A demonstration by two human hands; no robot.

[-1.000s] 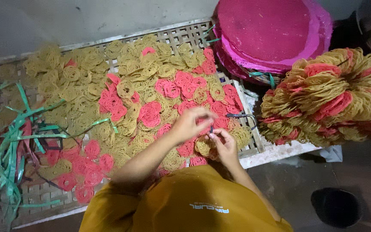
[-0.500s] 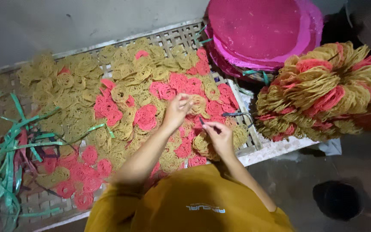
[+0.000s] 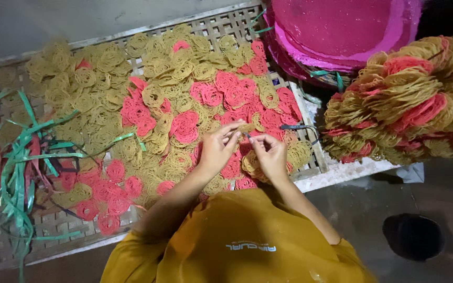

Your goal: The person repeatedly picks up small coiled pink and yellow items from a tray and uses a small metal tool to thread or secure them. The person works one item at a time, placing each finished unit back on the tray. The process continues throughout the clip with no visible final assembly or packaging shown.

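Together, hands (image 3: 245, 149) pinching yellow noodle coil (image 3: 246, 127)

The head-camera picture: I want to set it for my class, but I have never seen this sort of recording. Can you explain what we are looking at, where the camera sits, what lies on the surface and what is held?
There is no machine here. A person in a yellow shirt wears a camera on the head, so you look down at their own two hands. The left hand and the right hand meet over a woven tray, pinching a small yellow noodle coil between the fingertips. The tray is covered with round yellow and pink noodle coils. Green strips lie at the left. At the right sits a bundled heap of coils, with pink round trays stacked above it.
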